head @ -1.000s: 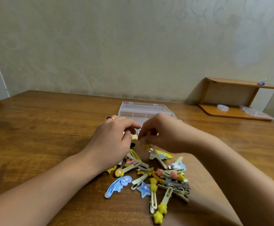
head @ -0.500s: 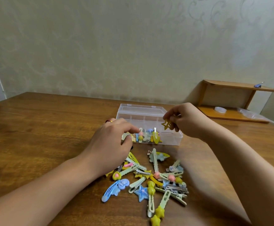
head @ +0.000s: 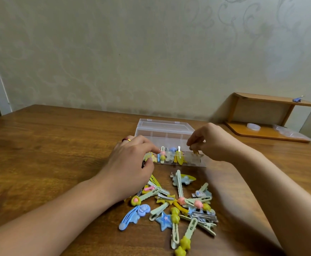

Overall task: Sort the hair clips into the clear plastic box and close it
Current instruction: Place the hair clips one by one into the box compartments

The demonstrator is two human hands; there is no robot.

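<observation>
Head view is showing the right hand [head: 209,143] pinching a yellow star clip [head: 195,152] over the right end of the clear plastic box [head: 165,134], lid open. Left hand [head: 132,161] is curling against the box's left end, its hold unclear. Loose hair clips [head: 178,204] are lying nearby; releasing early could be dropping the clip outside.
</observation>
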